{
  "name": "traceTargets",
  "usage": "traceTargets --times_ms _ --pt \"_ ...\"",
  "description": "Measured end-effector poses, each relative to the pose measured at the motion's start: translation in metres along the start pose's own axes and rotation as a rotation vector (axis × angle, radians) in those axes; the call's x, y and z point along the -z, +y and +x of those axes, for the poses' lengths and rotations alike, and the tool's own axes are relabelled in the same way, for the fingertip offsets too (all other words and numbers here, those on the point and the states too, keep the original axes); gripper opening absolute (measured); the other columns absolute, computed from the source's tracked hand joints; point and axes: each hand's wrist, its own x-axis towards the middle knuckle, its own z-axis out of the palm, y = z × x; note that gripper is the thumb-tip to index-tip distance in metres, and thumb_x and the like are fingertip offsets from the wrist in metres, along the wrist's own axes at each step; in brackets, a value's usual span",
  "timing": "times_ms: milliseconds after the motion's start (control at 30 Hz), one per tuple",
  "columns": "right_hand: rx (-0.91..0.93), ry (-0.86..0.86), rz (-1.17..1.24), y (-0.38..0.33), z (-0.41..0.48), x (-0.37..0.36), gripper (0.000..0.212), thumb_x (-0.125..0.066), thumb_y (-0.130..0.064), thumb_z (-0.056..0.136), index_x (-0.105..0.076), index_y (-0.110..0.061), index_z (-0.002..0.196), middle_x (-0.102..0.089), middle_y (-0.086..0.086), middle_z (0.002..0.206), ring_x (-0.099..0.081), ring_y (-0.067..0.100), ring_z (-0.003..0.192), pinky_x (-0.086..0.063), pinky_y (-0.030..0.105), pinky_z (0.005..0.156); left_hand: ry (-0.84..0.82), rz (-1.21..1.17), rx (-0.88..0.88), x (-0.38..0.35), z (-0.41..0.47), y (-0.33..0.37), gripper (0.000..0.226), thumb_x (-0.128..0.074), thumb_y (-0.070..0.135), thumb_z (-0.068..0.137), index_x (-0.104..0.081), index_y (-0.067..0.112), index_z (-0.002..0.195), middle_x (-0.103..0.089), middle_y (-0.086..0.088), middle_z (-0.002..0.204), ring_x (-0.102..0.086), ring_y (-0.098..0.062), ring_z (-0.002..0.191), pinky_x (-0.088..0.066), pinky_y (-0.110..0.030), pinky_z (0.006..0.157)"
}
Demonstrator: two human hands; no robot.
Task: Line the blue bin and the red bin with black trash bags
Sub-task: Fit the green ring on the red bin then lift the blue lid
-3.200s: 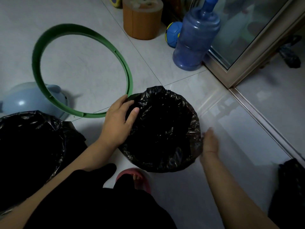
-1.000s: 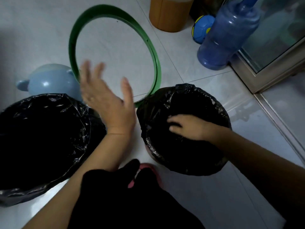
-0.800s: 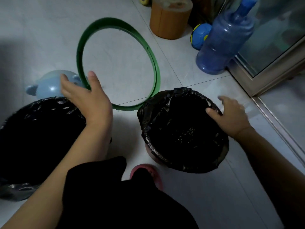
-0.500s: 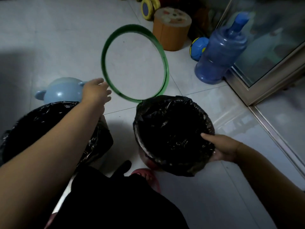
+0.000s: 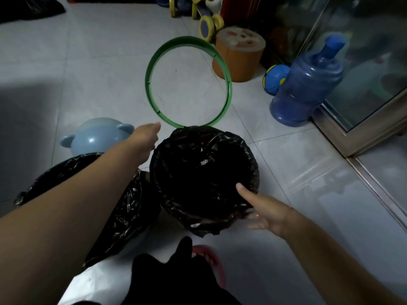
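Here my right hand (image 5: 262, 213) pinches the near rim of the smaller bagged bin (image 5: 250, 150) on the floor (image 5: 99, 73), thumb inside; my left hand (image 5: 146, 137) is at the green ring (image 5: 229, 91), its grip I cannot tell.

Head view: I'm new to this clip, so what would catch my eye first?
The black-bagged bin sits centre, the right hand at its near rim. Behind it a green ring lies on the floor, the left hand reaching toward it. A blue water jug stands far right.
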Motion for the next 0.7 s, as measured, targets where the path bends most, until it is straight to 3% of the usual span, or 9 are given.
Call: traceTargets --times_ms 67,167,233,400,533,700 --pt "0.103 0.04 -0.006 -0.019 0.001 0.021 0.051 -0.042 -0.062 0.086 -0.046 -0.036 0.129 -0.051 -0.007 0.134 -0.047 0.018 0.121 -0.034 0.046 0.109 -0.01 -0.047 -0.019 0.002 0.008 0.0 0.047 -0.038 0.032 0.101 -0.037 0.005 0.14 -0.048 -0.008 0.122 -0.045 -0.023 0.114 -0.033 -0.034 0.097" --pt "0.28 0.264 0.124 -0.072 0.032 0.05 0.068 -0.041 -0.057 0.09 -0.034 -0.016 0.144 -0.037 0.004 0.149 -0.038 0.022 0.135 -0.026 0.043 0.115 0.016 -0.142 -0.065 0.002 0.016 0.01 0.055 -0.031 0.039 0.102 -0.029 0.004 0.144 -0.037 -0.009 0.148 -0.04 -0.026 0.133 -0.03 -0.039 0.107" --pt "0.349 0.279 0.167 -0.116 0.064 0.057 0.075 -0.039 -0.06 0.09 -0.027 -0.013 0.147 -0.031 0.008 0.153 -0.034 0.022 0.138 -0.027 0.039 0.113 0.036 -0.238 -0.075 0.0 0.022 0.024 0.06 -0.027 0.047 0.1 -0.029 0.007 0.145 -0.038 -0.009 0.149 -0.04 -0.027 0.134 -0.03 -0.041 0.109" --pt "0.339 0.047 0.335 -0.201 0.124 0.044 0.083 -0.025 -0.071 0.088 -0.01 -0.02 0.151 -0.019 0.009 0.157 -0.024 0.031 0.142 -0.016 0.052 0.114 -0.023 -0.417 -0.032 0.002 0.034 0.049 0.069 -0.024 0.059 0.096 -0.024 0.013 0.148 -0.036 -0.005 0.151 -0.038 -0.027 0.135 -0.024 -0.05 0.111" --pt "0.352 0.008 0.435 -0.215 0.132 0.04 0.083 -0.025 -0.073 0.086 -0.017 -0.021 0.15 -0.03 0.009 0.153 -0.036 0.035 0.135 -0.024 0.057 0.11 -0.045 -0.416 -0.029 0.007 0.031 0.052 0.072 -0.022 0.062 0.094 -0.023 0.013 0.148 -0.037 -0.003 0.15 -0.042 -0.029 0.131 -0.028 -0.055 0.106" --pt "0.43 -0.021 0.436 -0.207 0.105 0.053 0.084 -0.013 -0.076 0.084 -0.036 -0.021 0.143 -0.036 0.01 0.15 -0.033 0.033 0.138 -0.012 0.055 0.114 -0.096 -0.346 -0.09 0.014 0.007 0.061 0.076 -0.011 0.069 0.09 -0.029 0.024 0.148 -0.038 -0.002 0.15 -0.038 -0.029 0.135 -0.019 -0.057 0.111"
